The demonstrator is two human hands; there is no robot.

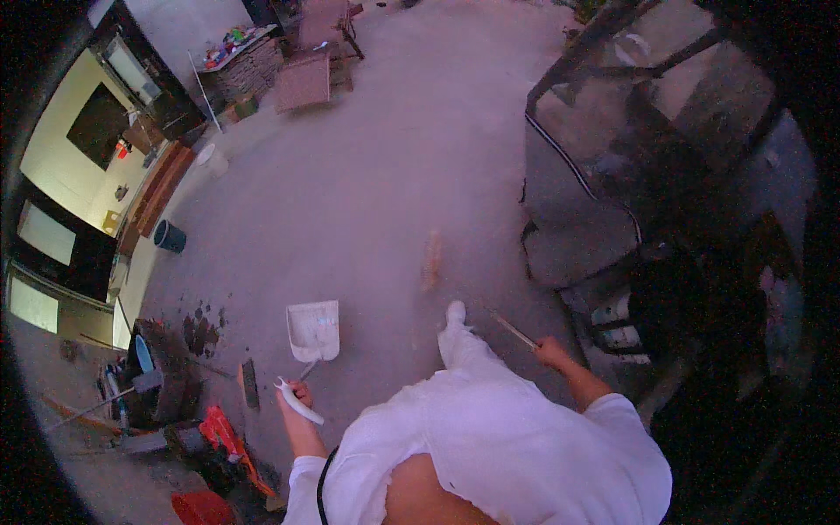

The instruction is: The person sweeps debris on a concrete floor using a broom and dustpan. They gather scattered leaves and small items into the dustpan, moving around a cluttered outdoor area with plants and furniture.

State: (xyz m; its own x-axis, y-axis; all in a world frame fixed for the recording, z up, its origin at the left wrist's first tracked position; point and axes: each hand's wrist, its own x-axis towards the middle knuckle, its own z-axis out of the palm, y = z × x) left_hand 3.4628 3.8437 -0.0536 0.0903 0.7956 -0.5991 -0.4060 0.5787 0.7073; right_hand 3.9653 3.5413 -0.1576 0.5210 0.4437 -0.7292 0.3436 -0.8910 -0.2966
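1. White clothes (525, 437) nearest; both forearms reach forward, spread apart.
2. Left hand (294, 395): fingers curled round the handle (308, 409) of a dustpan (313, 331), which sits nearer the floor's (376, 175) left edge.
3. Right hand (551, 353): fingers wrapped round a broom stick (514, 331), near the floor's right edge.
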